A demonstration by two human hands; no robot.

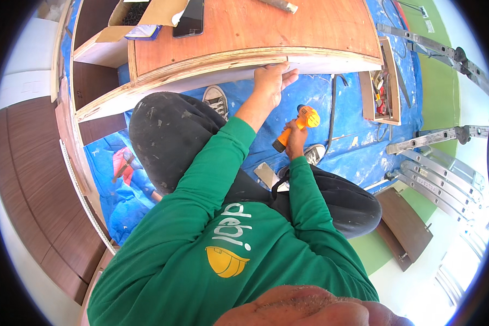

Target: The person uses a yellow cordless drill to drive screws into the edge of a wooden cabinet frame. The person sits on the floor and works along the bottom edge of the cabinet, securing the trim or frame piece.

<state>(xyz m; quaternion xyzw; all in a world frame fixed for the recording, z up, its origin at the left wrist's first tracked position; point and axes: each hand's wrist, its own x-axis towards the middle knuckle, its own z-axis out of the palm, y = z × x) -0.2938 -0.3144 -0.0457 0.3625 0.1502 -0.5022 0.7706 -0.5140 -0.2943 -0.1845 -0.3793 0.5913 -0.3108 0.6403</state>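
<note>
My left hand point(271, 84) is up against the front edge of a plywood panel point(261, 32), its fingertips pinched around a thin dark screw-like piece point(287, 58) at that edge. Too little of the piece shows to be certain of its kind. Lower and to the right, my right hand point(295, 140) grips a yellow-orange cordless drill point(308, 117) by its handle. The drill is apart from the panel, over the blue sheet between my legs.
Blue sheeting point(342, 152) covers the floor. On the panel lie an open cardboard box point(163, 12) of small dark pieces, a black phone or tablet point(189, 22) and a stick-like tool point(281, 5). A wooden tray point(367, 98) of tools and metal ladders point(440, 182) are at right.
</note>
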